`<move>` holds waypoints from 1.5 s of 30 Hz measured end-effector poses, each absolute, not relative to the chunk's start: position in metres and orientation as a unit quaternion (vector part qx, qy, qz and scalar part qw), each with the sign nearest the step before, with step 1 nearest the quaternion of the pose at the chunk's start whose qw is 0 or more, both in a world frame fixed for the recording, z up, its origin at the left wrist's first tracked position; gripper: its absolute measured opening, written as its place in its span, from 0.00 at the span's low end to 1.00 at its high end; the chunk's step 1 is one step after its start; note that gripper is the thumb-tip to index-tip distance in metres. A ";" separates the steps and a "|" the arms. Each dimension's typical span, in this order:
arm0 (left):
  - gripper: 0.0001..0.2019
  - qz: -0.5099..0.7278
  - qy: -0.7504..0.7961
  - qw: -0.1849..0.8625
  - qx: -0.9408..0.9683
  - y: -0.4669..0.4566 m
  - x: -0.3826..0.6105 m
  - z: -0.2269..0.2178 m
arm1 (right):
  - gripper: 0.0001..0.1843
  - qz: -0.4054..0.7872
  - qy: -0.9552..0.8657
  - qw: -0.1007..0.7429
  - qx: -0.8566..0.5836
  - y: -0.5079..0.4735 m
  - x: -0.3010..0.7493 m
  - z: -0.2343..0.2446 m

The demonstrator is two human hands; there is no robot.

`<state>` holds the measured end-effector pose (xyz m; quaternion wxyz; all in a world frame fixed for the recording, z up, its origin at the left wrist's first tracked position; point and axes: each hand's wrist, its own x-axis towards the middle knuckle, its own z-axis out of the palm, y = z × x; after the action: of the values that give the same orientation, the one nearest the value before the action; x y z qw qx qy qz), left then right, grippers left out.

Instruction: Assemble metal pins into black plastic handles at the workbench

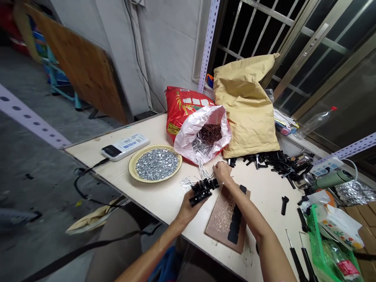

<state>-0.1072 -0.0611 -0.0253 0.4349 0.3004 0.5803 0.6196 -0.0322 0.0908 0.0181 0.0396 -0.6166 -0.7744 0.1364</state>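
I'm watching left hand (190, 207) clamping cluster of black plastic pieces (203, 190) bristling with steel pins (204, 171). Right hand (222, 173) curling just beside pins, grip unclear, hands nearly together. Pink-white plastic bag of nails (202, 133) sitting twelve o'clock, plate of washers (154, 164) ten o'clock, brown board (226, 223) six o'clock.

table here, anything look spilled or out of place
Small silver metal bits lie loose on the table, outside the plate of similar bits, so they look spilled. Black plastic pieces also sprawl untidily in front of the paper sack, with one lying apart.
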 end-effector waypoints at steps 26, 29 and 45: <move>0.13 0.590 0.601 0.437 0.317 -0.050 -0.113 -0.002 | 0.09 0.230 -0.849 0.377 -0.291 0.022 0.018 0.082; 0.13 0.594 0.606 0.434 0.302 -0.052 -0.116 -0.004 | 0.09 0.166 -0.868 0.324 -0.338 0.042 0.028 0.077; 0.13 0.595 0.614 0.419 0.305 -0.054 -0.120 -0.011 | 0.08 0.069 -0.881 0.132 -0.450 0.077 0.014 0.027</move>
<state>-0.1196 -0.0543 -0.0114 0.4189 0.3048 0.6141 0.5955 0.0135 0.0774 0.0269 0.1317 -0.4496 -0.8808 0.0687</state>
